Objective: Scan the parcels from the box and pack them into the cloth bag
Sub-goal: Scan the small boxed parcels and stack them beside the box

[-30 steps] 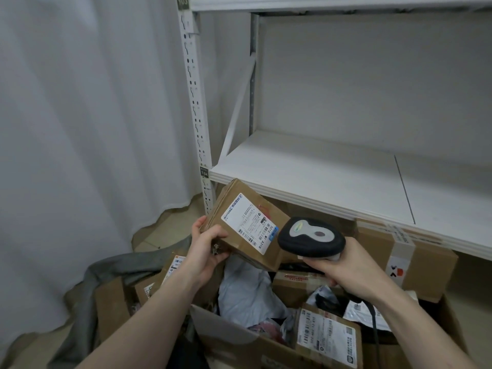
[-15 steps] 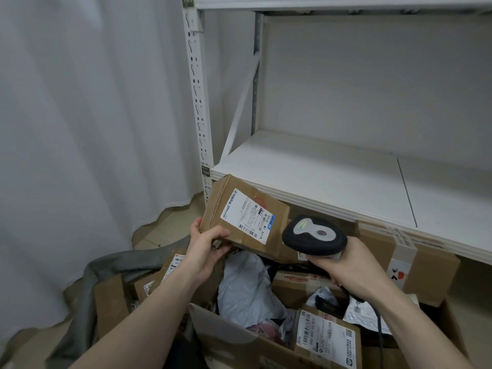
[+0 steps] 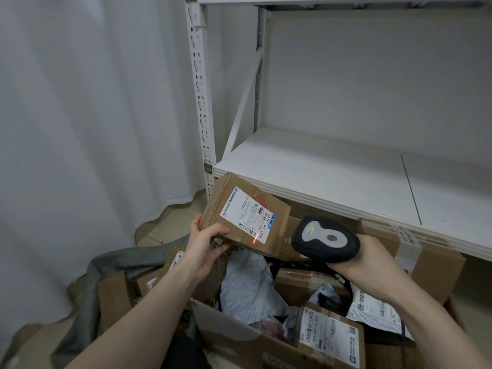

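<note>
The parcel (image 3: 245, 217) is hanging above the open box (image 3: 229, 339), the left hand (image 3: 205, 243) pinching only its lower corner, so it is risking a twist off the red beam. The right hand (image 3: 372, 258) is clenching the scanner (image 3: 325, 239). The shelf (image 3: 346, 177) edge is crowding from above, and the grey cloth bag (image 3: 111, 265) (apparently half-collapsed) is lying at the box's left side.
</note>
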